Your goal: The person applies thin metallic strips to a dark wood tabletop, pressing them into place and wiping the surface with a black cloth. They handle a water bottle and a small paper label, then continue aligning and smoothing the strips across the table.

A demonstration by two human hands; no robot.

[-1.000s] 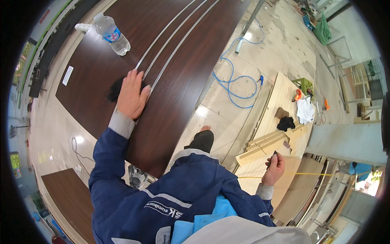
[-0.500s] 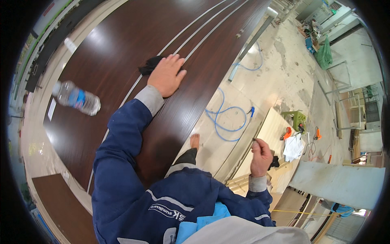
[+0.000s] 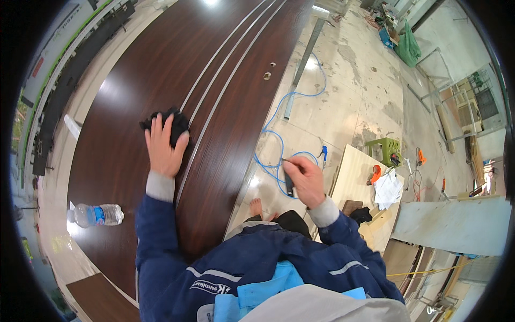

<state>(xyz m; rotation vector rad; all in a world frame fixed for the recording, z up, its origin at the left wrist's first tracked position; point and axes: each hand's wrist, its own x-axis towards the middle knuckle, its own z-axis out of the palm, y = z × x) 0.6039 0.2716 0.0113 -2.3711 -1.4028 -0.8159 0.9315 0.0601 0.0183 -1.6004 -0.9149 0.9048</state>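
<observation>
A long dark brown wood-grain panel [image 3: 123,129] lies before me, with several thin pale metal strips [image 3: 224,80] running lengthwise. My left hand [image 3: 163,147] presses a bunched black cloth [image 3: 181,127] onto the panel, beside the strips; its fingers lie over the cloth and the thumb is at its right side. Off the panel's right edge, my right hand [image 3: 304,180] is raised above the floor. It is closed on a slim black-handled tool [image 3: 289,185], whose handle shows below the fingers; its exact kind is hidden by the hand.
A clear plastic bottle [image 3: 96,214] lies on the panel's left side. Two holes [image 3: 267,76] pierce the panel near its right edge. A blue air hose [image 3: 268,166] with a blue air gun [image 3: 324,153] trails over the floor. Rightward are a green stool [image 3: 383,147] and papers [image 3: 387,190] on a pale board.
My left hand and the black cloth have moved left and nearer along the panel. My right hand has come left and slightly up, with the black-handled tool now showing. The view has shifted.
</observation>
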